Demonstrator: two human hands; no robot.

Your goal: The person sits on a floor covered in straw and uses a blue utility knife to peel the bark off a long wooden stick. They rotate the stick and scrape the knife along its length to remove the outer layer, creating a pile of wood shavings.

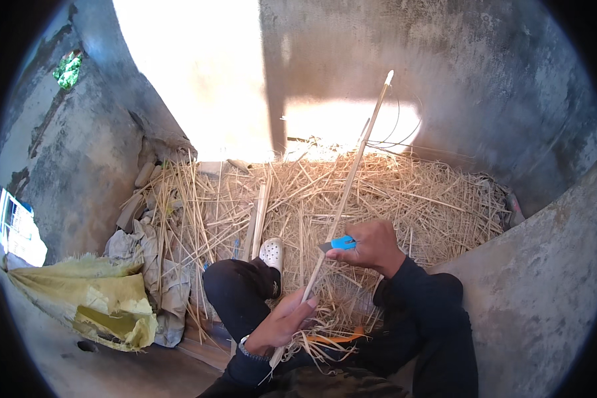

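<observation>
in the head view, the left hand (286, 322) is wrapped round the lower part of a long pale strip (355, 166), which runs slantwise from the person's lap up and away toward the sunlit wall (199, 79). the right hand (376, 247) is curled about a blue-handled knife (342, 243), its blade laid across the strip just above the left hand. curled shavings (320, 346) lie bunched by the left hand, and the floor ahead is strewn with loose straw-like slivers (438, 192). to shave cleanly, i would keep the blade nearly flat to the strip and take thin, even passes, since a steep edge would likely dig in. the left thumb seems close to the blade's line, so a lower grip would be safer; which way the edge faces i cannot tell. the long free end may wobble, so steady pressure should help.
</observation>
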